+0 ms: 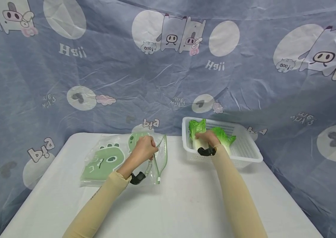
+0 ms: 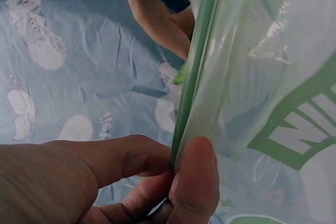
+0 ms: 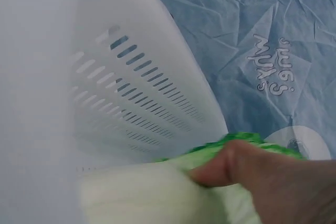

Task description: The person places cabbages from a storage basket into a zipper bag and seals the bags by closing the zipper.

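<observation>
My left hand point(image 1: 143, 148) pinches the green zip edge point(image 2: 195, 77) of a clear zip bag point(image 1: 96, 178) between thumb and fingers. The bag, printed with green cartoon dinosaurs, lies on the table's left side, its mouth toward the right. My right hand point(image 1: 208, 137) grips a napa cabbage point(image 1: 197, 127) with green leaves and a pale stem, at the left end of a white basket point(image 1: 252, 150). In the right wrist view the thumb presses on the pale cabbage stem point(image 3: 147, 195). A second leafy cabbage point(image 1: 223, 135) lies in the basket just right of that hand.
A white-covered table point(image 1: 180, 205) carries the bag and the basket. Behind it hangs a blue-grey cloth point(image 1: 132, 79) with cartoon prints, close to the table's far edge. The basket has slotted walls point(image 3: 142, 87) and a raised rim. A small white slider point(image 1: 158, 179) sits at the bag's near corner.
</observation>
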Motion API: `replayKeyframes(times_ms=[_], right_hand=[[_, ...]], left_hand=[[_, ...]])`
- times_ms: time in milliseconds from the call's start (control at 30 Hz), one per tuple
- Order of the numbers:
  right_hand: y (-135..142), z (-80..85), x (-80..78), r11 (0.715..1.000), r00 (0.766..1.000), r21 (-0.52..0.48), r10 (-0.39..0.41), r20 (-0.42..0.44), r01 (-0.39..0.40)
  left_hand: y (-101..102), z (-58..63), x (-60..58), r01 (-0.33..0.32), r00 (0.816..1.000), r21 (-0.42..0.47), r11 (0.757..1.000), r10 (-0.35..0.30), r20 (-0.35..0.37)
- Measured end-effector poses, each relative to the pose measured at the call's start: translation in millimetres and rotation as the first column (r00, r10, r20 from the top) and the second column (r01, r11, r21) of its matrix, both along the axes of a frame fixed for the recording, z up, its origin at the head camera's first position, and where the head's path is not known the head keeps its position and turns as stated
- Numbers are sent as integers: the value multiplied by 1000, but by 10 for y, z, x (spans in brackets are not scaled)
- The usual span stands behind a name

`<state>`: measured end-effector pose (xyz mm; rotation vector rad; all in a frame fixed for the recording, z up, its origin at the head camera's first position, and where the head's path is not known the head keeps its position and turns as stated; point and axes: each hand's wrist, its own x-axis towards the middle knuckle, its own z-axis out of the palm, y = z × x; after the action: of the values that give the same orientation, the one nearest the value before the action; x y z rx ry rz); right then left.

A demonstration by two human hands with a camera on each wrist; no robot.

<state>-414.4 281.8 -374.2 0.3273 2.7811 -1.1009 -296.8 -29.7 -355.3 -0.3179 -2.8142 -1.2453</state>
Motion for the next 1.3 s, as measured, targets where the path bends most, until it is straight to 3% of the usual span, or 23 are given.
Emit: replayKeyframes(times_ms=[167, 300, 400, 600, 767, 833, 967, 1067, 1133, 1200, 1300], right_hand=[[14, -24, 7, 989, 978, -69, -144, -152, 134], [-53, -10, 58, 971, 926, -114, -234, -297, 209], [-138, 9, 151, 961, 863, -159, -274, -424, 227], [-316, -57, 356, 950, 704, -221, -312, -638, 221], [-466, -138, 535, 950, 592, -267, -312, -743, 165], [-511, -155, 613, 948, 559, -281, -314, -768, 147], [-554, -179, 736, 962, 457, -261, -270, -848, 84], [-608, -178, 815, 968, 394, -251, -242, -887, 29], [-667, -170, 873, 960, 374, -278, -243, -895, -41], [-747, -152, 939, 940, 368, -310, -241, -898, -141], [-916, -73, 1109, 901, 405, -358, -241, -882, -243]], left_hand=[[-12, 6, -4, -3, 1000, 15, 1000, 3, -2], [-21, 10, -13, -11, 1000, 29, 1000, 11, 0], [-25, 10, -15, -9, 1000, 34, 999, 9, 4], [-25, 17, -10, -1, 1000, 44, 999, 1, -3], [-32, 19, -7, 0, 1000, 45, 999, 1, -7], [-33, 21, -5, -1, 1000, 47, 999, 1, -4], [-30, 21, 0, -1, 1000, 50, 999, 1, -3], [-30, 21, 4, -3, 1000, 50, 999, 3, -1], [-29, 22, 6, -3, 1000, 50, 999, 3, 0], [-28, 25, 8, 0, 1000, 54, 999, 0, -3], [-24, 31, 14, 6, 1000, 60, 998, -5, -10]])
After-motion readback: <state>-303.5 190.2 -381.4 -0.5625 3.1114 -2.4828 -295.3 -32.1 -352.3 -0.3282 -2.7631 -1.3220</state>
